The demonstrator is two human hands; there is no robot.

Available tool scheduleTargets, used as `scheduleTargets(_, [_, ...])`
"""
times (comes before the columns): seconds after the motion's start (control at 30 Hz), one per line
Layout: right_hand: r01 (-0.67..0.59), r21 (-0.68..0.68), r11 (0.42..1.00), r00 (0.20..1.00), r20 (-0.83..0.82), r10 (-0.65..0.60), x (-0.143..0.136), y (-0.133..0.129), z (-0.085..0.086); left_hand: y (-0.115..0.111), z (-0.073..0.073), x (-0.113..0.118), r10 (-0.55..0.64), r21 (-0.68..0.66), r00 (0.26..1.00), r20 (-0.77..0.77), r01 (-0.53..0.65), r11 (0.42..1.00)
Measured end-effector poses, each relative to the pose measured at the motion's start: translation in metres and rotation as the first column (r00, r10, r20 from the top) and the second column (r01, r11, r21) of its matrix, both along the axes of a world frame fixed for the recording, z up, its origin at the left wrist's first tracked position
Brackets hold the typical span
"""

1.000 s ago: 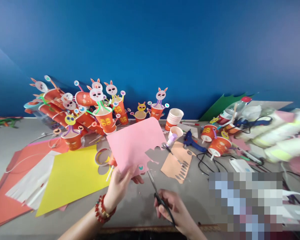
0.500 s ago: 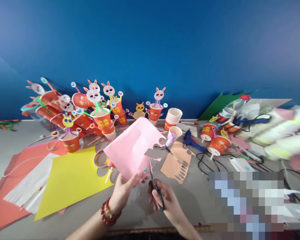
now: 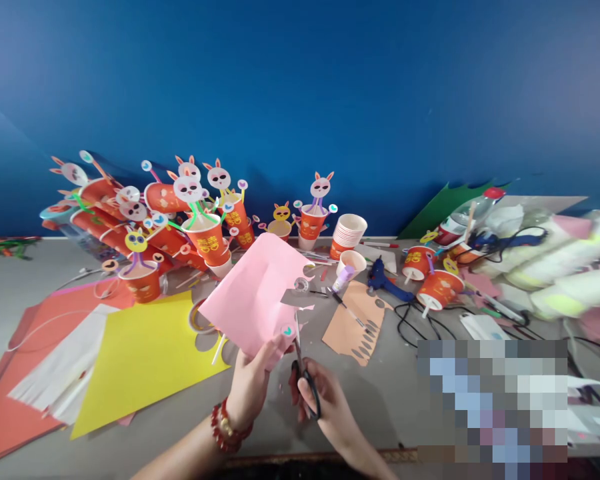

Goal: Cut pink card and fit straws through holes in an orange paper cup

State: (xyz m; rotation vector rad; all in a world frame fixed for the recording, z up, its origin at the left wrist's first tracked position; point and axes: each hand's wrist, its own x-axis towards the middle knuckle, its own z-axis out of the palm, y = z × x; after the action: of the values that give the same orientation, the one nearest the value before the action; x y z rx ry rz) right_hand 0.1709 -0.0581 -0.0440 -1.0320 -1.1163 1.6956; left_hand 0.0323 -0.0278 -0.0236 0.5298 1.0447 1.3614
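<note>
Pinched in my left hand (image 3: 254, 380) is the lower edge of a pink paper sheet (image 3: 255, 287), tilted up above the table. Its right edge is ragged with cut-outs. A small round white piece with a teal mark (image 3: 287, 331) lies against the sheet beside my left fingertips. My right hand (image 3: 323, 397) has its fingers in the handles of black-handled scissors (image 3: 306, 383). The blades point up and away, next to the sheet's lower right edge. How far the blades are apart is hard to tell.
Decorated orange cups (image 3: 205, 237) crowd the back left. Yellow paper (image 3: 135, 360) lies left. A cup stack (image 3: 349, 233), a blue glue gun (image 3: 387, 281) and cut peach paper (image 3: 347, 327) are right of centre. Cables (image 3: 430, 327) and white rolls (image 3: 550, 260) lie further right.
The pink sheet has moved slightly left and turned a little, with my left hand around its lower edge. My right hand and the scissors have shifted slightly left.
</note>
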Motion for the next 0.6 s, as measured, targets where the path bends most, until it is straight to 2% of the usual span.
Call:
scheduleTargets(0.2, [0.023, 0.019, 1.000, 0.999, 0.032, -0.023, -0.003, 0.000, 0.000, -0.001, 0.007, 0.005, 0.027, 0.003, 0.996, 0.083, -0.027, 1.000])
scheduleTargets(0.43, [0.025, 0.036, 0.999, 0.994, 0.108, -0.028, -0.002, -0.001, -0.002, -0.002, 0.006, 0.008, 0.058, -0.019, 0.995, 0.078, -0.057, 0.998])
scheduleTargets(0.6, [0.030, 0.033, 0.999, 0.991, 0.126, -0.034, -0.001, -0.001, -0.003, -0.002, 0.011, 0.011, 0.065, -0.022, 0.991, 0.118, -0.063, 0.998])
